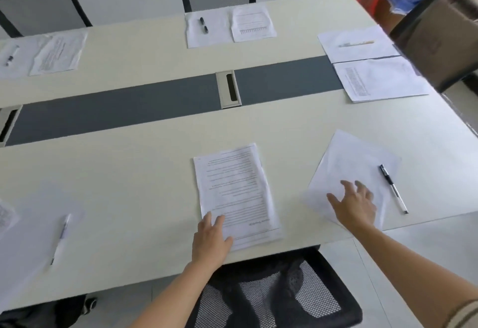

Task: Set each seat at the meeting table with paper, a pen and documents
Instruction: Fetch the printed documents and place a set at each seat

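Left hand (212, 239) rests flat on printed white document (235, 190); right hand (354, 206) (fingers spread) on blank white sheet (349, 162), black pen (393, 188) at its 3 o'clock.

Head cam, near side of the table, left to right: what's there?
Pale pen → left hand → printed document → right hand → black pen. The blank sheet under the right hand and black pen is left out.

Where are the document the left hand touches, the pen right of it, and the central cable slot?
Document (234, 188): head view, page middle.
Pen (393, 188): head view, mid-barrel.
Cable slot (232, 87): head view, dark opening.
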A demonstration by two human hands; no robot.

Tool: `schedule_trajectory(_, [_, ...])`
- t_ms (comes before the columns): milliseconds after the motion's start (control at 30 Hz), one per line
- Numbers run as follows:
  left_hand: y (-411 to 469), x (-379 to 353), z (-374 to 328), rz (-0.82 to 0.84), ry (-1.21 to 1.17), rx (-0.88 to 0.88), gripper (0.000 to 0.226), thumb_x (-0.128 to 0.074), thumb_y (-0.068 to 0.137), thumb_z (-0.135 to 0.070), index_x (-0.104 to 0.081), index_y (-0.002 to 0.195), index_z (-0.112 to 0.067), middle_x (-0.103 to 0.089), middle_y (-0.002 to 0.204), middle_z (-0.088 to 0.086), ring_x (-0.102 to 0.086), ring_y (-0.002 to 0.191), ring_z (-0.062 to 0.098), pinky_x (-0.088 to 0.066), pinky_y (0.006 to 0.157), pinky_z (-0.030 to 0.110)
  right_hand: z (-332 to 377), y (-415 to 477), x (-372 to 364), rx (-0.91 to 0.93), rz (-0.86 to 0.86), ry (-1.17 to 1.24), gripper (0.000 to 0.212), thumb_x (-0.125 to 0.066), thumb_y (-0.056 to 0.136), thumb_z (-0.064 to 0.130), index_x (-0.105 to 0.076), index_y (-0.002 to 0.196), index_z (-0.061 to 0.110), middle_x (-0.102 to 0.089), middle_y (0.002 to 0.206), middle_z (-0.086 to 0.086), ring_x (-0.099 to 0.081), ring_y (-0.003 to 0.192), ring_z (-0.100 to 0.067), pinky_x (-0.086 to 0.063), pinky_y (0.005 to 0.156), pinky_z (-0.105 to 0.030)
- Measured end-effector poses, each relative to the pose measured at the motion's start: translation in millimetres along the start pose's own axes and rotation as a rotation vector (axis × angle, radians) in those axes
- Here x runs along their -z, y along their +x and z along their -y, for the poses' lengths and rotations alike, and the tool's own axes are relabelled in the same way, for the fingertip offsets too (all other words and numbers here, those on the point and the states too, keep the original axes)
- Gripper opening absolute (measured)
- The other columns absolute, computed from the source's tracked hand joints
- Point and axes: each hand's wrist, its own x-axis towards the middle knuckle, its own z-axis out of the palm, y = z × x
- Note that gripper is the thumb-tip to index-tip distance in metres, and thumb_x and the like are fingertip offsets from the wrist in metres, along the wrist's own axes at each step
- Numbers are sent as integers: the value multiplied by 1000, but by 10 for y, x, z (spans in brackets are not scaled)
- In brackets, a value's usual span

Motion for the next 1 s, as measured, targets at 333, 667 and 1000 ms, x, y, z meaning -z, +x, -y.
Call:
schedule_trajectory(333, [108, -184, 51, 51, 176, -4, 78, -55, 90, -48, -12, 152, -28, 6, 161, 13, 4, 149, 31, -21, 119, 40, -208, 80, -269, 157, 220, -202, 75, -53, 86, 62, -17, 148, 39, -1, 162, -6, 4, 149, -34, -23, 114, -51])
schedule_trajectory(667, [204, -71, 290, 63, 102, 22, 79, -59, 89, -43, -13, 152, -30, 10, 162, 7, 8, 149, 26, -20, 120, 39, -49, -3, -276, 413, 286, -313, 81, -52, 86, 63, -11, 152, 40, 8, 164, -5, 9, 151, -31, -16, 119, -46])
schedule_trajectory(1000, [197, -76, 286, 71, 86, 29, 80, -59, 90, -42, -11, 152, -30, 12, 162, 6, 10, 149, 27, -18, 120, 40, -63, 63, -155, 419, 244, -247, 80, -56, 85, 62, -21, 151, 36, -6, 164, -3, -5, 151, -26, -21, 118, -45])
